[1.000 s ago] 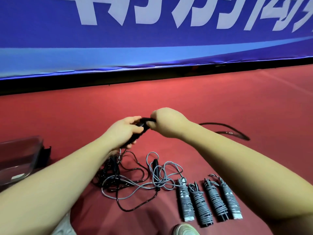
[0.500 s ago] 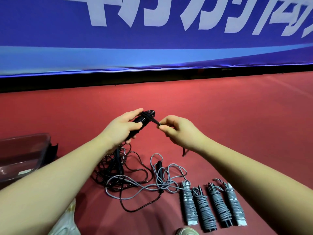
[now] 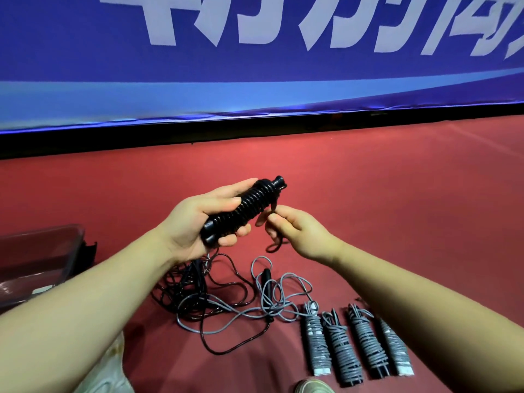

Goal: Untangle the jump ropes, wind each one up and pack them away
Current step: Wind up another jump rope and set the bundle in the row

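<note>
My left hand (image 3: 195,225) grips a black jump rope (image 3: 249,205) wound tightly round its paired handles, held slanted above the red floor. My right hand (image 3: 295,228) pinches the rope's loose black tail just below the bundle's upper end; a short loop of it hangs under my fingers. On the floor beneath lies a tangle of black and grey ropes (image 3: 226,302) with a black handle among them. To its right, several grey wound ropes (image 3: 354,344) lie side by side.
A clear plastic bin (image 3: 42,251) sits at the left edge on the red floor (image 3: 397,194). A blue banner wall (image 3: 255,80) runs along the back. A shoe tip (image 3: 312,387) shows at the bottom edge.
The long black rope that trailed out to the right is now wound onto the bundle. My right hand moved down and off the bundle's top, holding only a short tail.
</note>
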A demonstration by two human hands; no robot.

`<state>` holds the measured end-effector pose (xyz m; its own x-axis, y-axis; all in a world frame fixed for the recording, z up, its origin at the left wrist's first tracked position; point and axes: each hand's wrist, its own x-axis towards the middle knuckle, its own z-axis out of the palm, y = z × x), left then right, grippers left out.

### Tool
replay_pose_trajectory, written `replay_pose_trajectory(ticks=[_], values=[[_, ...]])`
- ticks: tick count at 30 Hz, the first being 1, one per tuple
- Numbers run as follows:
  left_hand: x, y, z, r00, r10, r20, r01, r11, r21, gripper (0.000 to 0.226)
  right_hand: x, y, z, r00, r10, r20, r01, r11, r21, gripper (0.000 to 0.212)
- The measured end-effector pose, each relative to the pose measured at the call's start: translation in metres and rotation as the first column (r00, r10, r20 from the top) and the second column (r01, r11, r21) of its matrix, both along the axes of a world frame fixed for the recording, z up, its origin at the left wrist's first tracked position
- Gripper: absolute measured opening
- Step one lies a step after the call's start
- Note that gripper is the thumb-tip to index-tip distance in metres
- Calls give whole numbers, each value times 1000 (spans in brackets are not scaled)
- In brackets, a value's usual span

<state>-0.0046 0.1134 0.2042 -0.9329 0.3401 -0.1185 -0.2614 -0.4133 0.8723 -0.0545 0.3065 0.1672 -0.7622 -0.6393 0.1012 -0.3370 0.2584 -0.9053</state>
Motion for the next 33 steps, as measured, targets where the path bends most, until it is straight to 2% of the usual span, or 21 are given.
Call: replay_pose_trajectory(ticks=[3, 6, 8, 9, 11, 13, 17, 19, 21, 23, 27, 31, 33], values=[[2, -7, 5, 985, -174, -18, 175, 983, 51, 69, -9, 5, 14, 993, 108, -36, -106, 992, 63, 20], [3, -9, 9, 968, -250, -4, 250, 967, -53, 73, -16, 12, 27, 974, 220, -59, -202, 955, 219, 13], [5, -6, 10, 959, -283, 20, 282, 946, -158, 71, -17, 16, 34, 960, 256, -111, -198, 906, 374, 9], [8, -3, 11, 956, -290, 37, 291, 930, -226, 67, -19, 18, 36, 939, 295, -175, -175, 851, 495, 4], [12, 7, 12, 955, -288, 67, 291, 873, -392, 52, -24, 15, 38, 841, 428, -331, -39, 659, 751, 13], [14, 16, 13, 960, -269, 76, 265, 788, -556, 36, -26, 8, 39, 753, 528, -393, 94, 505, 858, 19], [7, 16, 15, 973, -227, 37, 186, 680, -709, 34, -29, -2, 46, 763, 560, -323, 99, 392, 915, 21], [5, 14, 12, 972, -231, 50, 188, 627, -756, 35, -28, -9, 52, 767, 592, -247, 78, 296, 952, 24], [5, 17, 6, 958, -277, 74, 217, 530, -819, 40, -24, -22, 57, 760, 628, -166, 65, 180, 981, 26], [5, 24, -1, 954, -287, 85, 211, 446, -870, 42, -17, -35, 57, 721, 677, -150, 126, 85, 988, 25], [1, 33, -6, 970, -232, 71, 153, 357, -922, 45, -5, -48, 57, 692, 680, -241, 268, 67, 961, 21], [-3, 35, -9, 981, -174, 82, 141, 361, -922, 48, 2, -57, 59, 727, 625, -283, 321, 54, 946, 11], [-6, 38, -10, 988, -139, 69, 117, 369, -922, 47, 3, -59, 63, 778, 559, -289, 332, 26, 943, 11]])
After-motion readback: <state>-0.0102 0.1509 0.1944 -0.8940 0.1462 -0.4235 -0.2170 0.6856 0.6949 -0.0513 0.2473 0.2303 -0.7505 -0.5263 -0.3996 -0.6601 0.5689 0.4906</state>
